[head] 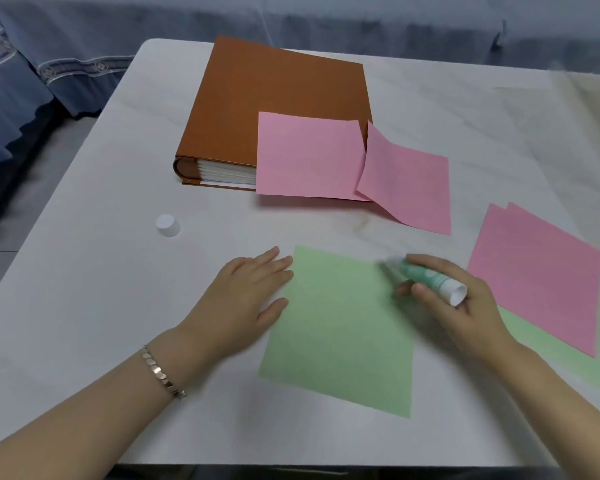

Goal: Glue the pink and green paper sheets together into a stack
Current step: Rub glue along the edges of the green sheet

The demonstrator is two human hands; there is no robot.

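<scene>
A green paper sheet (pixel 340 334) lies flat on the white table in front of me. My left hand (pixel 243 299) rests flat, fingers spread, on the sheet's left edge. My right hand (pixel 465 306) grips an uncapped green-and-white glue stick (pixel 426 277), its tip blurred and pointing down at the sheet's upper right part. One pink sheet (pixel 309 155) lies over the corner of a brown album, a second pink sheet (pixel 409 181) leans beside it. At the right, more pink sheets (pixel 537 282) overlap green paper (pixel 568 358).
A thick brown album (pixel 274 105) lies at the back of the white table (pixel 84 323). The glue stick's white cap (pixel 168 225) stands to the left. Blue fabric furniture (pixel 21 98) borders the table at the left and back.
</scene>
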